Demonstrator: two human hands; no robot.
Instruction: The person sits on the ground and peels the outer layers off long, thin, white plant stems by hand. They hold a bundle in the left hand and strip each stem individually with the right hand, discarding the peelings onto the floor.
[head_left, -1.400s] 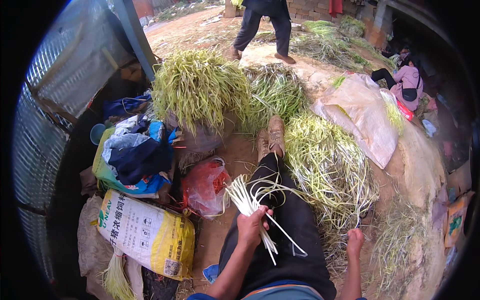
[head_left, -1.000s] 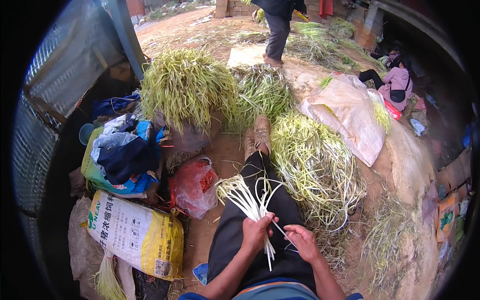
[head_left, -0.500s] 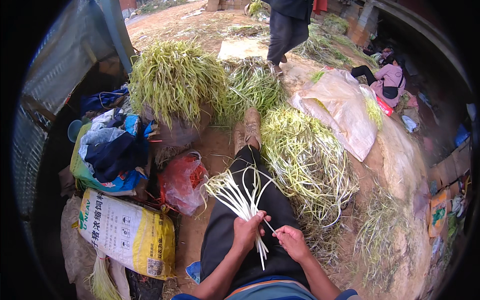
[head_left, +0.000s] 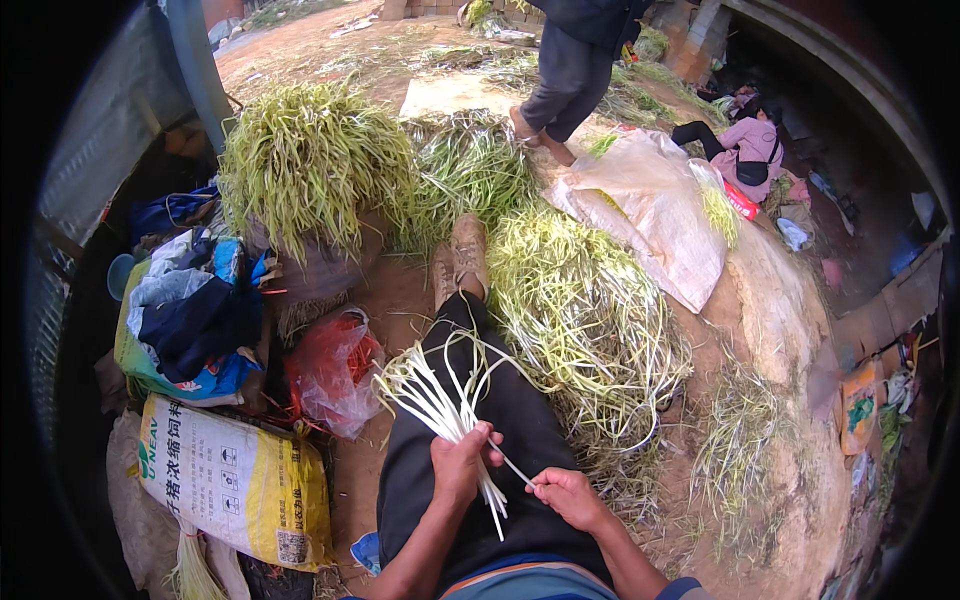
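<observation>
Above my lap, my left hand (head_left: pixel 462 464) is closed around a bunch of long, thin white-and-pale-green stalks (head_left: pixel 428 398). Their cut ends stick out below my fist, while the far ends fan out over my dark trousers (head_left: pixel 480 490). My right hand (head_left: pixel 570 498) sits just to the right, fingers pinched on the end of a single white stalk (head_left: pixel 515 470) that stretches across to the left hand. A large heap of similar yellow-green stalks (head_left: pixel 580 310) lies on the ground beside my outstretched leg, to the right.
More stalks are piled at far left (head_left: pixel 315 165) and behind my shoes (head_left: pixel 468 255). At left lie a white-and-yellow sack (head_left: pixel 235 480), a clothes-filled bag (head_left: pixel 200 320) and a clear plastic bag (head_left: pixel 335 370). A plastic sheet (head_left: pixel 650 210), a standing person (head_left: pixel 570 75) and a seated person (head_left: pixel 750 150) are beyond.
The whole view has shifted, so things appear farther left. My right hand has drawn slightly away from the left, showing more of the single stalk. The standing person's legs have changed position.
</observation>
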